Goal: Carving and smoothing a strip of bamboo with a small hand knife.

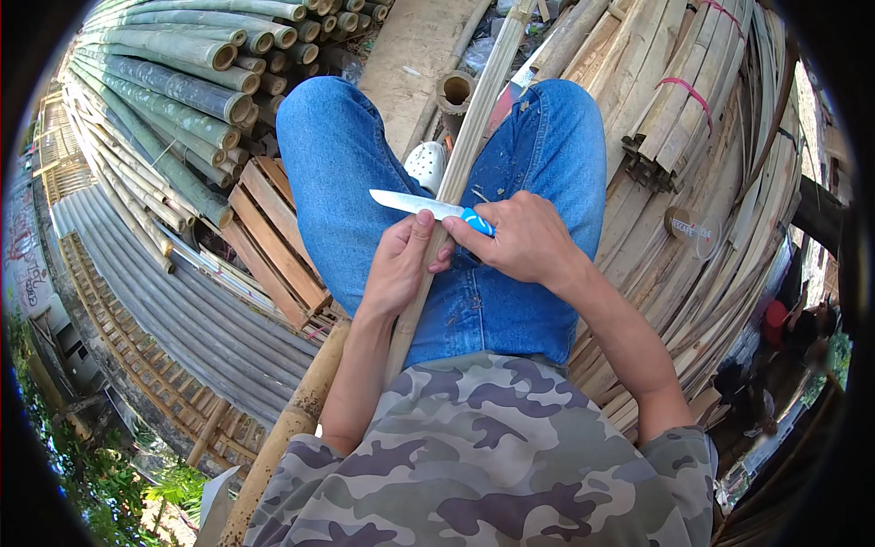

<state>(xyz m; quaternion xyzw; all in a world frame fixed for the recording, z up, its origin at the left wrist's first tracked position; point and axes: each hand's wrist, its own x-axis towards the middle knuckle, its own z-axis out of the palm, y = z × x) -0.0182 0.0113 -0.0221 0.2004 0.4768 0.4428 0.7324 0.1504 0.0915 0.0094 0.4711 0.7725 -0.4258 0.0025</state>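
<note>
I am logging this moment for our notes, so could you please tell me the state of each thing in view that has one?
Left hand: closed around the long pale bamboo strip, which lies across the lap.
Right hand: gripping the blue-handled steel knife, blade bare and laid across the strip.
Bundle of split bamboo slats: tied with a pink band.
Green bamboo poles: stacked, ends cut open.

The knife (428, 208) has a bright silver blade and a vivid blue handle. The bamboo strip (460, 164) under it is pale tan. The jeans (346, 173) are mid-blue denim, the shirt (483, 456) a camouflage of grey-green, olive and dull purple patches. The stacked bamboo poles (173, 82) are mottled green, the pallet (273, 237) reddish brown, and the bands (688, 91) on the bundled slats pink.
</note>
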